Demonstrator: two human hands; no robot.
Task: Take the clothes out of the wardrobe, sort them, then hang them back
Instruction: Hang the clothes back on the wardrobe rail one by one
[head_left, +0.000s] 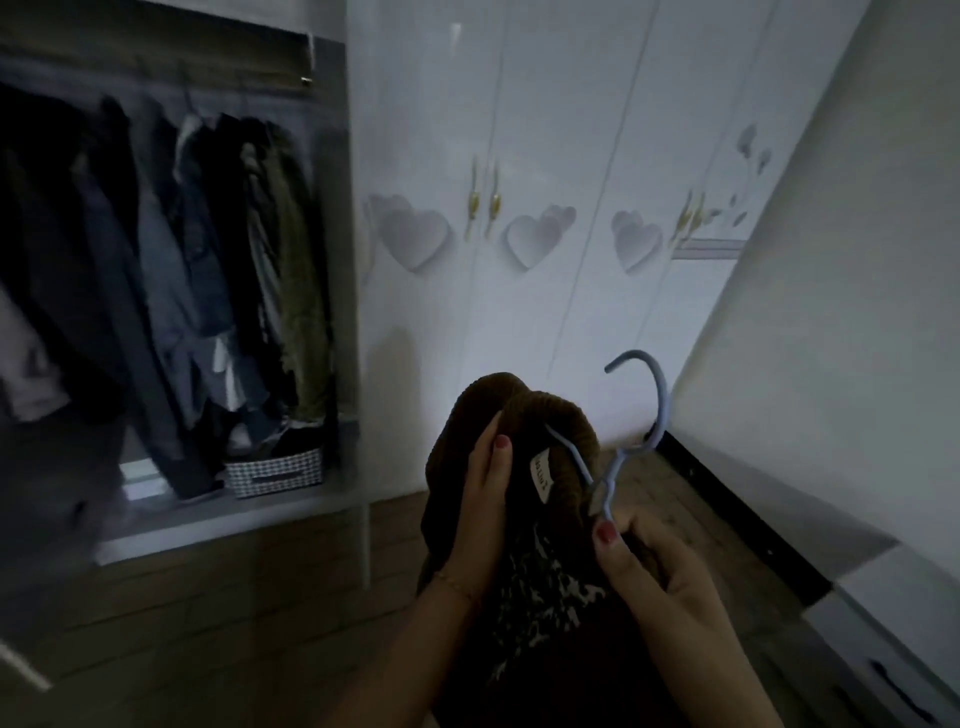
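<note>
A brown knit sweater (540, 457) is gripped at its collar by the left hand (480, 499); a blue hanger (618, 457) is pinched by the right hand (649, 566).

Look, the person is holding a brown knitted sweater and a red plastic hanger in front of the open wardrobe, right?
Almost. The head view shows the plastic hanger is light blue, not red. The left hand grips the brown knitted sweater, the right hand pinches the hanger, and the open wardrobe stands ahead.
</note>
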